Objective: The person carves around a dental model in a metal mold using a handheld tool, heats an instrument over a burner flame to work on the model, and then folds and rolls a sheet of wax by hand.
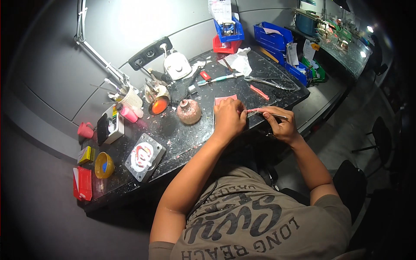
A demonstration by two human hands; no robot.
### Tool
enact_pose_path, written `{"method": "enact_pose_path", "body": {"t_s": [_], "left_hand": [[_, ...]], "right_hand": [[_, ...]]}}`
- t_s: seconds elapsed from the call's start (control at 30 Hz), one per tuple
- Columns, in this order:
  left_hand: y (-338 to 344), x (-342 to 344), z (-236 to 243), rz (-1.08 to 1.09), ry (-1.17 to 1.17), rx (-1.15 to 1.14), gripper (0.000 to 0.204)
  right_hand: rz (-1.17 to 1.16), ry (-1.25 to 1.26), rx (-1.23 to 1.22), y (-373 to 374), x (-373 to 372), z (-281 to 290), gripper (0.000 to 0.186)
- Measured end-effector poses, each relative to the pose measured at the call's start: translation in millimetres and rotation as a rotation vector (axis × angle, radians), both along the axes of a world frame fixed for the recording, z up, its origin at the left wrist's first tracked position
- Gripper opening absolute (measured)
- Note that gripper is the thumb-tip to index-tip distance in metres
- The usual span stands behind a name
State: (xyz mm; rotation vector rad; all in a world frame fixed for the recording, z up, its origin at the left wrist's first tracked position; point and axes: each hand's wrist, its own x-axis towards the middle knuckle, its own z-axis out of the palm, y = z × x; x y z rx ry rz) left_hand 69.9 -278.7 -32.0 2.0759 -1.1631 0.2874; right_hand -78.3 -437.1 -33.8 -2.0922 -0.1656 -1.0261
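My left hand point(229, 117) is at the front edge of the dark worktop, over a flat pink sheet point(226, 99) that looks like wax. Its fingertips are pinched at one end of a thin pink strip point(253, 110). To the right, my right hand point(281, 125) grips a slim metal hand tool point(279, 116) like a pen, its tip hidden near the strip. Another pink strip point(259, 92) lies farther back. A round, pink-smeared burner bottle point(189, 112) stands left of my left hand.
Left lies a square mould point(145, 157) with a white and red horseshoe shape, beside a yellow bowl point(104, 165) and red box point(82, 183). Behind are a glowing orange dish point(159, 105), a toothbrush point(221, 78), pliers-like metal tool point(268, 82) and blue bins point(272, 38).
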Motion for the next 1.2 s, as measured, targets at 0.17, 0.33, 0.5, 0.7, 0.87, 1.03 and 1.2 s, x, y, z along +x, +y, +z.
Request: {"method": "enact_pose_path", "body": {"t_s": [0.17, 0.33, 0.5, 0.7, 0.87, 1.03, 1.2], "left_hand": [[2.2, 1.7, 1.9, 0.003, 0.004, 0.027, 0.011], [1.0, 1.9, 3.4, -0.003, 0.011, 0.022, 0.011], [1.0, -1.1, 7.6, -0.001, 0.011, 0.043, 0.010], [-0.8, -2.6, -0.4, 0.017, -0.059, 0.013, 0.008], [0.2, -0.8, -3.2, -0.007, -0.080, -0.011, 0.009], [1.0, -3.1, 0.8, -0.017, -0.100, -0.099, 0.010], [2.6, -2.9, 1.1, -0.032, -0.078, -0.285, 0.009]], "right_hand": [[0.008, 0.003, -0.037, -5.7, 2.3, -2.0, 0.017], [0.064, -0.008, -0.109, -20.8, 6.7, -4.1, 0.017], [0.105, 0.001, -0.023, -28.4, 6.7, -10.2, 0.017], [0.144, 0.072, 0.166, -29.0, 3.9, -9.0, 0.027], [0.127, 0.031, 0.115, -26.7, 12.1, 0.6, 0.033], [-0.069, -0.075, -0.039, -26.6, 14.2, 29.4, 0.031], [-0.291, 0.520, -0.409, -23.8, 41.4, 51.5, 0.024]]}}
